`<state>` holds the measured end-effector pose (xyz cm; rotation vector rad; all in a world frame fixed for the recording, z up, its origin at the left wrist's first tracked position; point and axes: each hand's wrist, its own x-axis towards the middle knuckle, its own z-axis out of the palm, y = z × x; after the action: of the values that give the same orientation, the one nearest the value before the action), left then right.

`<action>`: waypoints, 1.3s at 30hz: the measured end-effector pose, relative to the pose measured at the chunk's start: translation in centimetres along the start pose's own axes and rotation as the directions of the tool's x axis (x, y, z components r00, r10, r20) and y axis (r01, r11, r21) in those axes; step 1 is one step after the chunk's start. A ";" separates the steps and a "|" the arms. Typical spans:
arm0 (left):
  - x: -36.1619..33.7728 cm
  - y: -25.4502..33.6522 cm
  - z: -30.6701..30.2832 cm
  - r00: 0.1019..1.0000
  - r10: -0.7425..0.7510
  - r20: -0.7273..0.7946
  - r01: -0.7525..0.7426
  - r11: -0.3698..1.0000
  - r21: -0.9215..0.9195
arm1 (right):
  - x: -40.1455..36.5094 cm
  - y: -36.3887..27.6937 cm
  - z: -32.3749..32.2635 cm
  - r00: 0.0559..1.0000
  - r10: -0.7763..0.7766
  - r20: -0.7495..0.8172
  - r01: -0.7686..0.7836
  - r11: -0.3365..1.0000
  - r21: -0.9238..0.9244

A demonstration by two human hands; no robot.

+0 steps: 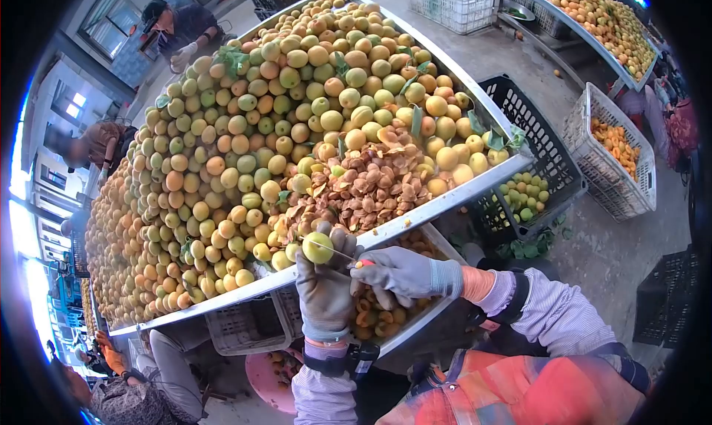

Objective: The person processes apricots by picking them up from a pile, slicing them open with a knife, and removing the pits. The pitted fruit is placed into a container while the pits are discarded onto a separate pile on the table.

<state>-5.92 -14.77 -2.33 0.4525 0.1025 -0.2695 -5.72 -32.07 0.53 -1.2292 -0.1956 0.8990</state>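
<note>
My gloved left hand (326,295) is closed around a yellow-green apricot (318,248), just in front of the sorting table's metal rim (415,219). In my gloved right hand (404,271) is a small knife (363,263) with a red handle. Its thin blade points left and reaches the apricot; how deep it sits in the fruit cannot be made out. Beyond my hands lies a heap of brown apricot pits (371,184), beside a large pile of whole apricots (245,150). Below my hands, a container of split apricots (389,317) is partly hidden by my gloves.
A black crate (530,121) with green fruit stands at the right corner. Farther right is a white crate (578,128) of apricot halves. A pink basin (259,380) sits below left. Co-workers (182,28) are along the far side and at lower left.
</note>
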 end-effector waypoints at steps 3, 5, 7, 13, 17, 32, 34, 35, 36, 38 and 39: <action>0.0 0.1 0.2 1.000 -0.011 0.004 0.011 1.000 -0.025 | -0.5 -0.7 0.2 1.000 -0.005 -0.021 0.005 1.000 -0.017; -0.3 0.2 0.7 0.997 -0.068 0.026 0.073 0.972 -0.224 | -0.9 -1.3 -0.1 0.997 -0.067 -0.048 0.066 0.998 -0.017; -0.4 0.0 1.3 0.998 -0.057 -0.009 0.054 0.978 -0.199 | -1.1 -1.6 -0.4 0.989 -0.127 -0.075 0.126 0.992 -0.018; -0.3 -1.3 0.9 0.999 -0.036 0.008 0.036 0.997 -0.067 | -1.7 -2.5 -0.8 0.965 -0.261 -0.036 0.261 0.965 0.000; -0.9 -2.1 0.4 0.992 0.086 0.089 -0.123 0.765 0.632 | -1.5 -2.2 -0.5 0.988 -0.153 0.007 0.153 0.988 -0.012; -0.7 -2.4 0.2 1.000 0.007 -0.008 -0.005 0.970 0.242 | 0.2 1.7 -0.4 0.887 -0.426 -0.179 0.374 0.889 -0.266; -0.6 -2.6 0.1 0.999 0.028 -0.018 -0.022 0.962 0.273 | 0.5 2.1 -0.4 0.859 -0.478 -0.184 0.391 0.843 -0.369; -0.6 -2.7 0.1 0.999 0.039 -0.008 -0.036 0.959 0.281 | 0.7 2.4 -0.4 0.828 -0.524 -0.199 0.412 0.810 -0.417; -0.6 -2.8 0.0 0.999 0.051 0.002 -0.049 0.956 0.289 | 0.9 2.7 -0.4 0.795 -0.568 -0.212 0.429 0.775 -0.464; -0.5 -3.1 0.3 0.998 0.050 -0.048 -0.035 0.963 0.268 | 1.0 2.9 -0.4 0.791 -0.565 -0.234 0.410 0.774 -0.482; -0.5 -3.2 0.3 0.995 0.052 -0.091 -0.028 0.968 0.248 | 1.1 3.0 -0.4 0.783 -0.568 -0.253 0.395 0.768 -0.504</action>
<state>-7.26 -17.62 -3.30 0.7143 0.1552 -0.2214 -6.24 -31.43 -2.62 -1.6380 -0.3880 0.1248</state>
